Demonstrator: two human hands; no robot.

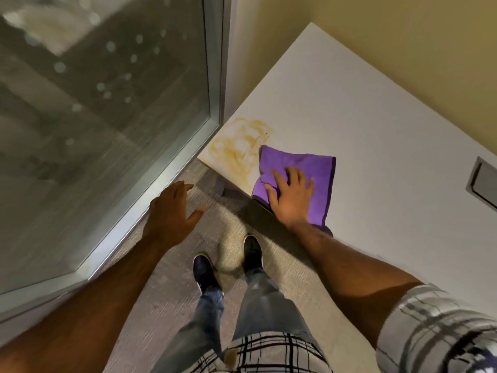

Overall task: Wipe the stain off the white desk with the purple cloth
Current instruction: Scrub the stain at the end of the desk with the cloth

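An orange-yellow stain [242,146] is smeared over the near left corner of the white desk [363,135]. The purple cloth [309,168] lies flat on the desk just right of the stain, its left corner touching the stain's edge. My right hand [291,196] presses down on the cloth's near half, fingers spread and bunching the fabric. My left hand [172,211] hovers over the carpet to the left of the desk, fingers apart, holding nothing.
A glass panel in a metal frame [212,103] stands close against the desk's left side. A grey cable hatch [484,184] is set into the desk at the right. A yellowish wall [403,36] backs the desk. My feet stand on the carpet [174,292] below.
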